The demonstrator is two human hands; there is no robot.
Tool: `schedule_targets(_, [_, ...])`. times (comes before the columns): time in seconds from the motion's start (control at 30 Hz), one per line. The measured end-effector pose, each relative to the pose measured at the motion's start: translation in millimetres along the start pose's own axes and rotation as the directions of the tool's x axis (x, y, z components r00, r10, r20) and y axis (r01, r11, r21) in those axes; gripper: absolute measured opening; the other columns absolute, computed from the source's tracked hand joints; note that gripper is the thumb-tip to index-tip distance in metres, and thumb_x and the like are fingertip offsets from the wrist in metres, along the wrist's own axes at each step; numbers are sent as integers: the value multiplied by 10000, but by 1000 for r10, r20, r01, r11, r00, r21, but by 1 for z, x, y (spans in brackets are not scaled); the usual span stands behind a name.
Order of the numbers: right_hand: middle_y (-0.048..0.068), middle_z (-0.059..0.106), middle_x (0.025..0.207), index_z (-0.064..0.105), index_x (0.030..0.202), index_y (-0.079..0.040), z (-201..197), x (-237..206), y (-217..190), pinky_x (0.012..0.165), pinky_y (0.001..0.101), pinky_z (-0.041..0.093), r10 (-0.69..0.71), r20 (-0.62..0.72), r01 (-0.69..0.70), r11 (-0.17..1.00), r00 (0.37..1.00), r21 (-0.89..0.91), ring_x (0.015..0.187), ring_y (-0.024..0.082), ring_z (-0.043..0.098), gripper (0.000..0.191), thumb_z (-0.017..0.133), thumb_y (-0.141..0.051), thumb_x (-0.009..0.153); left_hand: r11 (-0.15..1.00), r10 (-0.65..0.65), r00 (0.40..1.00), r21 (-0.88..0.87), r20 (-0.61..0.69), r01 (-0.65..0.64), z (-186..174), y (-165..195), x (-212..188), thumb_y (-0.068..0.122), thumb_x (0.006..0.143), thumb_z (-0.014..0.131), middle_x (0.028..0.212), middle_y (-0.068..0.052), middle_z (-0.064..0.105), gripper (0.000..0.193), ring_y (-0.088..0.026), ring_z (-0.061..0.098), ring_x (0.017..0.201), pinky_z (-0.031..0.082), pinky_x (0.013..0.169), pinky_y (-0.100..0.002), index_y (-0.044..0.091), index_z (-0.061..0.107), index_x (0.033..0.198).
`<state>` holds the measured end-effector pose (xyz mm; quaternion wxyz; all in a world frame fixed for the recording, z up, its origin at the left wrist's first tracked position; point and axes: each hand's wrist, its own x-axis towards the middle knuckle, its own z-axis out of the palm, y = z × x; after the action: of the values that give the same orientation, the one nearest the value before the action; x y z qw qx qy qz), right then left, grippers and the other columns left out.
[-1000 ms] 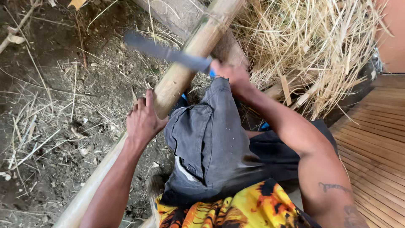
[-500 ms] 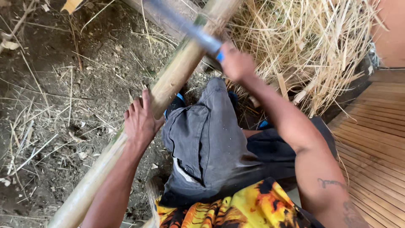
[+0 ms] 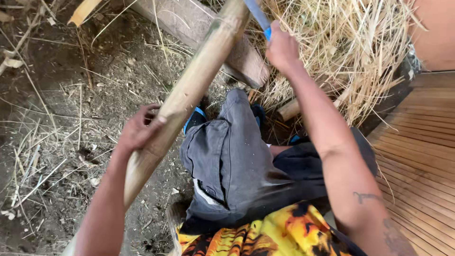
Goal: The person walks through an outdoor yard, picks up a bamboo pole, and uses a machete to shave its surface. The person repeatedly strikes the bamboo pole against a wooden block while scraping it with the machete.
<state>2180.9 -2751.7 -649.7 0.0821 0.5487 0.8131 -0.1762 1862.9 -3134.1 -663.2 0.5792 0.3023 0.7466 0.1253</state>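
A thick tan bamboo pole (image 3: pixel 189 90) runs diagonally from the lower left to the top centre, resting over my bent knee in grey shorts (image 3: pixel 232 156). My left hand (image 3: pixel 137 128) wraps around the pole near its middle. My right hand (image 3: pixel 282 47) grips the blue handle of a long knife (image 3: pixel 258 14), raised beside the pole's upper part. The blade runs out of the top edge, so most of it is hidden.
A heap of dry straw (image 3: pixel 350 52) lies at the upper right. A wooden block (image 3: pixel 199 33) lies under the pole's far end. Slatted bamboo flooring (image 3: pixel 417 156) fills the right side. Bare dirt with scattered straw (image 3: pixel 52 123) covers the left.
My right hand has lifted the knife up and away from the pole, toward the top edge. The view has shifted and the left hand has closed more tightly around the pole.
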Motion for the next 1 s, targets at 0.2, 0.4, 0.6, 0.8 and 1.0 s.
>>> schedule_targets(0.2, [252,687,868,434,1232,-43,28,-12,5,747,576,536,-46,-106,48,999,993,20,822,470,686,374,657,-133,945,905,-215,906,-273,365,325,-13,-41,42,809,553,684,1427,-200,558,1248,-399,576,1300,483,1018,-630,226,329,1597])
schedule_targets(0.4, [259,690,896,424,1230,-34,2,-49,14,743,596,516,7,-71,-13,997,997,-80,838,481,675,386,644,-159,938,998,62,967,12,246,-67,-8,7,9,779,360,748,1359,-157,638,1376,-386,656,1187,514,997,-616,240,348,1562])
schedule_targets(0.6, [123,676,799,425,1141,-44,26,-109,-64,562,487,536,-314,104,298,944,944,142,663,324,697,340,583,-287,964,979,77,994,182,75,-90,-7,35,-11,706,503,794,1318,-194,656,1275,-383,666,1145,517,1044,-496,160,352,1567])
schedule_targets(0.8, [113,612,762,495,1163,-48,25,-79,-39,406,395,455,-463,-36,458,883,886,-99,544,224,582,224,534,-152,969,966,121,992,225,36,-126,-2,43,-20,620,571,787,1302,-222,671,1173,-381,689,1126,524,1057,-452,97,387,1542])
schedule_targets(1.0, [61,533,636,471,1182,10,27,-30,-18,285,339,360,-198,24,198,980,980,-20,400,149,463,168,450,-35,1021,991,74,996,108,54,-80,-7,57,-8,665,507,778,1315,-193,668,1212,-374,672,1142,513,1029,-512,155,406,1541])
